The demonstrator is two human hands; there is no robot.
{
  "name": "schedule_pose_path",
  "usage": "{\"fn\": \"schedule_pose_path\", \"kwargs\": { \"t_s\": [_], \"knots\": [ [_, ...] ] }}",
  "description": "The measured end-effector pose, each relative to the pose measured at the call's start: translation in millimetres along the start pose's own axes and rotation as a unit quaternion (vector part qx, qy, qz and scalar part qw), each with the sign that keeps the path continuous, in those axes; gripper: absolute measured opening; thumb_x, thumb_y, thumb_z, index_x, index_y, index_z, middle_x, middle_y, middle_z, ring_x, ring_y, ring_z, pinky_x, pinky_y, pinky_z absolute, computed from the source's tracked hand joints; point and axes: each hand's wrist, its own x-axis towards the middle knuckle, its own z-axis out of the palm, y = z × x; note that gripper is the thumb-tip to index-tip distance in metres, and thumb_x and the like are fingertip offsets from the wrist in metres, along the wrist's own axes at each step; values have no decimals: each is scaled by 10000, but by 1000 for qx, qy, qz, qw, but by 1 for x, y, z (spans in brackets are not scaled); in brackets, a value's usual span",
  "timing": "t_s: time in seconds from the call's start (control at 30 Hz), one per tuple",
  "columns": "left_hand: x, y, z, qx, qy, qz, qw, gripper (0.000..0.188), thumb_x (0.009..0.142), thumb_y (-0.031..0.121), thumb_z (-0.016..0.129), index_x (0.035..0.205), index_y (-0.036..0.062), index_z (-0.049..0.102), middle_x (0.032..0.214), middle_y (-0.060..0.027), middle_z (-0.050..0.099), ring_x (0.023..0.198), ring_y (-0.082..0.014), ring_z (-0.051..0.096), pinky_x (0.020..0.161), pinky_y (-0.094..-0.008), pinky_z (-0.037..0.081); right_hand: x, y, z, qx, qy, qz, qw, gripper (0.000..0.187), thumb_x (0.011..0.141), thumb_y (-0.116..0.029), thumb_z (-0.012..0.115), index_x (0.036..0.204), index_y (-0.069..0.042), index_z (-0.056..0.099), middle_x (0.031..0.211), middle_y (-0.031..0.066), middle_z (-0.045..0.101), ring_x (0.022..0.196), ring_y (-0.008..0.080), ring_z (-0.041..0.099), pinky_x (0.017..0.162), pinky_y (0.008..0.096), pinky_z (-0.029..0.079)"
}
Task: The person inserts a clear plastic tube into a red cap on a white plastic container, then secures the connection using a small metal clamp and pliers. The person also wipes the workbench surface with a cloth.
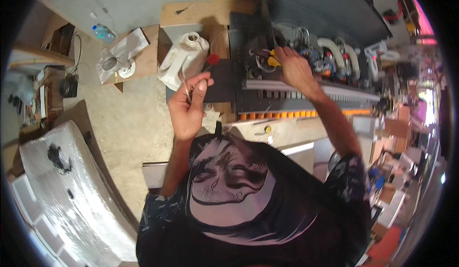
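Note:
My left hand is closed, thumb against fingers, on a thin clear tube that rises beside a white plastic jug. The jug's mouth is uncapped. Just beyond my left fingertips is a red cap; whether it touches the hand I cannot tell. Farther right, my right hand reaches over the open machine and grips a yellow-and-black hand tool, its exact kind unclear. Loops of clear tubing lie around the tool's far end.
Ribbed white hoses and fittings fill the machine under its raised dark lid. A small wooden table holds a white lamp; a water bottle stands behind. A plastic-wrapped block lies at the left.

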Motion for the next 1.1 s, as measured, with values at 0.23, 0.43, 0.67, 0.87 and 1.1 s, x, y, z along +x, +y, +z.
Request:
{"fn": "schedule_pose_path", "kwargs": {
  "t_s": [0.23, 0.43, 0.67, 0.87, 1.1],
  "knots": [
    [-2, 5, -4, 18, -13, 4, 1000, 240, 1069, 205, 618, 1214, 41, 718, 1064, -22, 765, 550, 18, 410, 488, -183, 325, -3, 3, 9, 40, 59, 44, 996, 597, 727, -36, 750, 1280, -42, 528, 1099, 200, 638, 1034, 446, 654, 857, 492, 566],
    [0, 2, -8, 7, -13, -11, 1000, 245, 1069, 205, 618, 1225, 44, 717, 1077, -26, 765, 560, 19, 401, 495, -177, 334, 9, -25, -30, 119, 129, 41, 984, 564, 733, -41, 738, 1249, -31, 511, 1117, 209, 629, 1072, 457, 641, 880, 515, 557],
    [-5, 6, -13, 46, -27, 0, 999, 281, 1074, 251, 611, 1252, 59, 712, 1073, -29, 768, 632, 21, 461, 498, -172, 381, 0, -10, -1, 27, 39, 52, 997, 548, 742, -17, 704, 1250, -23, 498, 1127, 243, 622, 1081, 478, 626, 891, 537, 536],
    [-3, 7, -9, 19, -33, -5, 999, 278, 1072, 248, 613, 1254, 62, 712, 1077, -30, 768, 653, 29, 475, 492, -170, 384, -6, -19, 0, 218, 248, 87, 940, 595, 727, 11, 671, 1300, 1, 509, 1156, 261, 623, 1104, 467, 614, 883, 524, 537],
    [-6, 6, 3, 32, -57, 14, 998, 330, 1051, 221, 645, 1333, 54, 685, 1122, -60, 770, 654, 5, 531, 493, -189, 422, -8, -30, -6, 186, 143, 53, 971, 592, 712, 41, 659, 1267, -10, 462, 1082, 266, 607, 1038, 506, 613, 847, 562, 518]
  ]
}}
